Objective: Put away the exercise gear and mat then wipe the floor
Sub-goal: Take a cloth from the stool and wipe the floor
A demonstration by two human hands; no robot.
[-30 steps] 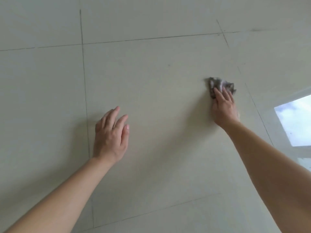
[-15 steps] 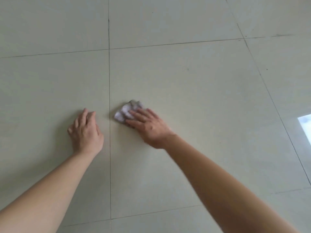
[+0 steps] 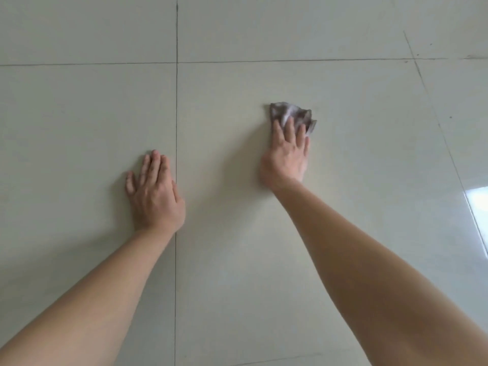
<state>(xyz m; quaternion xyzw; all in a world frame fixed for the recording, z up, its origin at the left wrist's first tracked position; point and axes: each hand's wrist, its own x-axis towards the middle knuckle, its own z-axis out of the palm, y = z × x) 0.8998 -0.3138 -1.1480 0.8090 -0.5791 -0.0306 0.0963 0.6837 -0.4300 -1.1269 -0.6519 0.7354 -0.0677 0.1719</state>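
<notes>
A crumpled grey cloth (image 3: 290, 113) lies on the pale tiled floor (image 3: 356, 143), right of centre. My right hand (image 3: 286, 154) presses down on its near part, fingers spread over it. My left hand (image 3: 154, 191) rests flat on the floor, palm down, holding nothing, just left of a dark grout line (image 3: 176, 114). Both bare forearms reach in from the bottom edge. No exercise gear or mat is in view.
Large cream tiles fill the whole view, divided by thin dark grout lines. A bright window reflection (image 3: 479, 204) shines on the floor at the right edge. A few small dark specks (image 3: 417, 54) dot the tiles at the far right.
My right hand has swept the cloth from beside my left hand out to the right and farther away. My left hand stays planted on the floor. The view has shifted slightly.
</notes>
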